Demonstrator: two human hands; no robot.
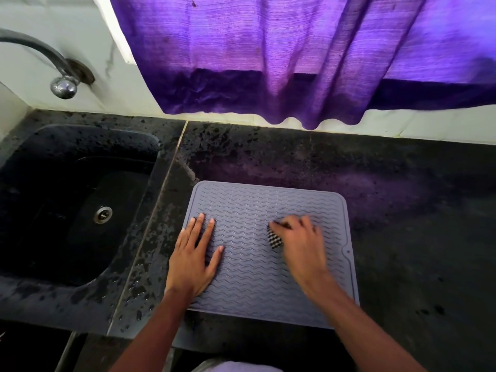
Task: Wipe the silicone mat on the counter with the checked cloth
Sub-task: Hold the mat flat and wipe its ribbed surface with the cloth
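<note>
Grey silicone mat (257, 267) lies flat at frame centre on the dark counter (402, 210). Sink (75, 205) lies to its left, tap (57, 65) upper left, purple curtain (268, 63) above. Left hand (194, 259) presses the mat's left edge, fingers straight. Right hand (300, 245), blurred, grips the checked cloth (275, 240), mostly hidden beneath it.

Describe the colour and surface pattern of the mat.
The mat is greyish lilac with raised wavy ridges running across it, seen best in the head view.

Checked cloth (275, 240) mostly hidden under blurred right hand (303, 245) — tap (40, 52) cropped.
</note>
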